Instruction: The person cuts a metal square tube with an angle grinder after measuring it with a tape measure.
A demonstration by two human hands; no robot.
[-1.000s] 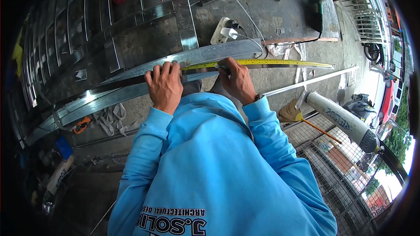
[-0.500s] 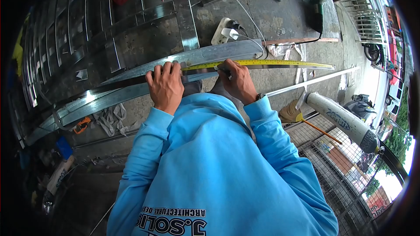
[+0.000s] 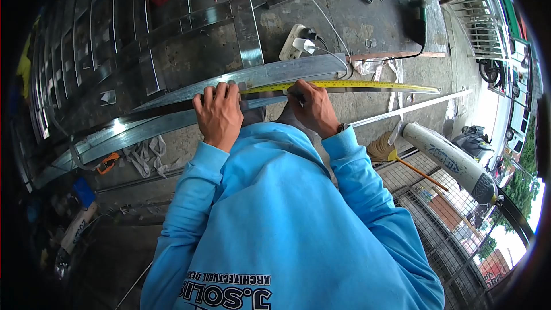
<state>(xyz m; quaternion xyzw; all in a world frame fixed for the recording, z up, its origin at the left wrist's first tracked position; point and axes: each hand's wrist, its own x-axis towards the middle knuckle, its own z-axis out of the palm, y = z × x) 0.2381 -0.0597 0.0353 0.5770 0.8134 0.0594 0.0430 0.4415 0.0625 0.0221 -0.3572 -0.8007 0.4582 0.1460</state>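
Note:
A yellow measuring tape (image 3: 373, 84) stretches along a long dark metal bar (image 3: 344, 90), running out to the right past both hands. My left hand (image 3: 220, 116) has its fingers curled over the bar, at the left end of the visible tape. Further right, my right hand (image 3: 315, 108) is closed at the tape and the bar, thumb and index finger drawn together. Whatever small thing those fingertips may hold is hidden. Grey metal lengths (image 3: 229, 77) lie just behind the bar.
On the dark worktable (image 3: 333, 20) are a white power strip (image 3: 291, 43) with plugs, a green power tool (image 3: 419, 14) and a metal strip frame (image 3: 247, 23). A thin pale metal bar (image 3: 413, 106) slants at right. An orange-handled tool (image 3: 108, 163) is at lower left.
My right hand has shifted very slightly, and its fingertips now cover the small pale spot seen earlier beside them. The left hand keeps its place on the bar.

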